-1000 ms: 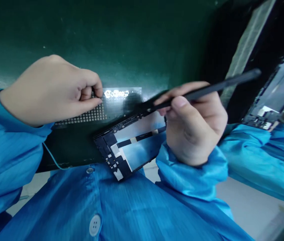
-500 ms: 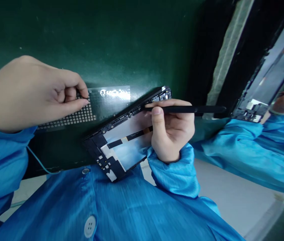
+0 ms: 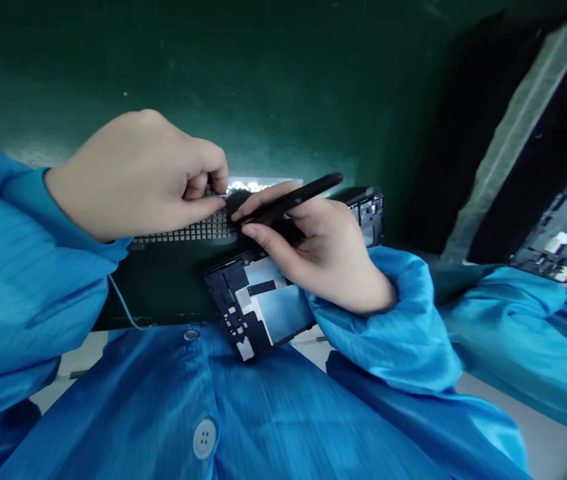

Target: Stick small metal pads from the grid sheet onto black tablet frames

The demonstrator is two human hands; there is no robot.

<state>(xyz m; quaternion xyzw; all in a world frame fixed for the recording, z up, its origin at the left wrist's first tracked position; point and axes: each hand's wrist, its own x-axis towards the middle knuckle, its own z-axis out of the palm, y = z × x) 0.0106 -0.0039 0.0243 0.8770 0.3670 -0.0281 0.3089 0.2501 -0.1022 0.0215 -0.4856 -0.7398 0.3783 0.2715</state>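
Pinching: your left hand (image 3: 138,177) is pinching the edge of a perforated metal mesh sheet (image 3: 183,231), just behind the phone frame (image 3: 221,287); your right hand (image 3: 323,257) is holding slim black tweezers (image 3: 293,199) in a firm grip, tips at the mesh.
Slip risk: a sliding tip could be scratching the frame.
Edge: the frame is overhanging the green counter (image 3: 173,287) toward your blue coat (image 3: 113,400), so a knock could be tipping it.
Room: your right sleeve (image 3: 388,333) is crowding the frame's right side.

Tweezers (image 3: 293,199) matt black; mesh sheet (image 3: 188,231) bright metal; smock (image 3: 283,413) glossy blue cloth.
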